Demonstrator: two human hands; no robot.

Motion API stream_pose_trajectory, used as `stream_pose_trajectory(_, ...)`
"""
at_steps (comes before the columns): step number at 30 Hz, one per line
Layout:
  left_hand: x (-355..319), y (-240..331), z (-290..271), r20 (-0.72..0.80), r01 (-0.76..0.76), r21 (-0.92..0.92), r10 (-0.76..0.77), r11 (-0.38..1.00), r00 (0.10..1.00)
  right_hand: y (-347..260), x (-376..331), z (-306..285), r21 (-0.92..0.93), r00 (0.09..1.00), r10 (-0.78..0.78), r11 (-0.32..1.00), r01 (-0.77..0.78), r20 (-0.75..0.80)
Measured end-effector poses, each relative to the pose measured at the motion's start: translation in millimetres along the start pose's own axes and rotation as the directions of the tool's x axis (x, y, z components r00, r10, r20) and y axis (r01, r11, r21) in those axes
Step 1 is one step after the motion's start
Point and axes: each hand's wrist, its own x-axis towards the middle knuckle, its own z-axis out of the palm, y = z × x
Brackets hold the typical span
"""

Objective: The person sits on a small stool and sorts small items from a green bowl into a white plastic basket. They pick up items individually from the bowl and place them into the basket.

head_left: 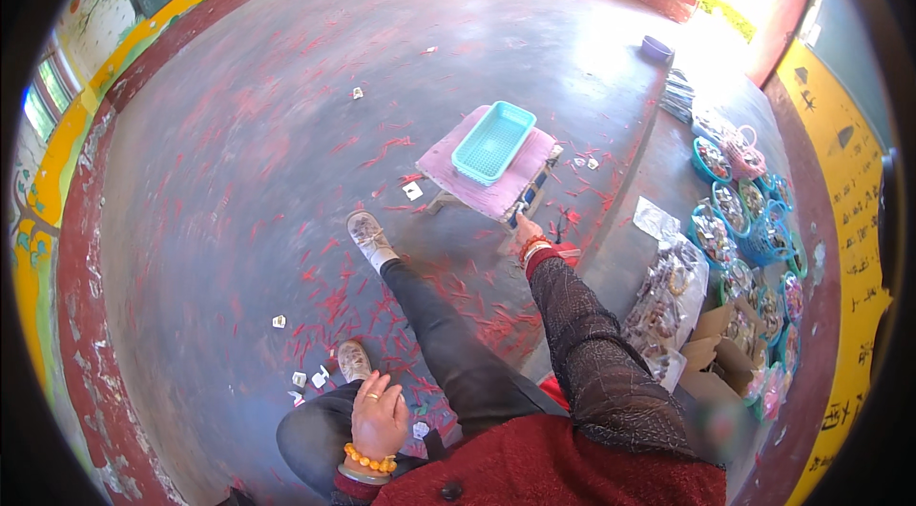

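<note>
Out in front, my right hand point(527, 230) reaches the near right corner of a low wooden stool point(441, 165) with a worn pink top. Its fingers look closed around something small and greyish at that corner, too small to name. On the stool lies a turquoise plastic basket point(493, 145), rectangular, with nothing visible inside. My left hand point(379, 417) rests over my bent left knee, fingers stretched out and holding nothing visible. An orange bead bracelet point(370, 461) circles that wrist.
Red scraps point(458, 291) and a few white bits litter the grey floor. To the right, a raised step bears clear plastic bags point(665, 296), an open cardboard box point(725, 353) and several filled baskets point(769, 237). A purple basin point(656, 49) stands farther back.
</note>
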Motion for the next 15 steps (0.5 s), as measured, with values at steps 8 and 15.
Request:
stream_pose_trajectory(8, 3.5, -3.0, 3.4, 0.051, 0.032, -0.016, -0.031, 0.999, 0.998, -45.2, -11.3, 30.5, 0.654, 0.921, 0.379, 0.676, -0.339, 0.085)
stream_pose_trajectory(15, 1.3, -7.3, 9.6, 0.065, -0.006, -0.011, 0.007, 1.0, 0.998, -8.0, 5.5, 34.6, 0.743, 0.94, 0.286, 0.586, -0.323, 0.184)
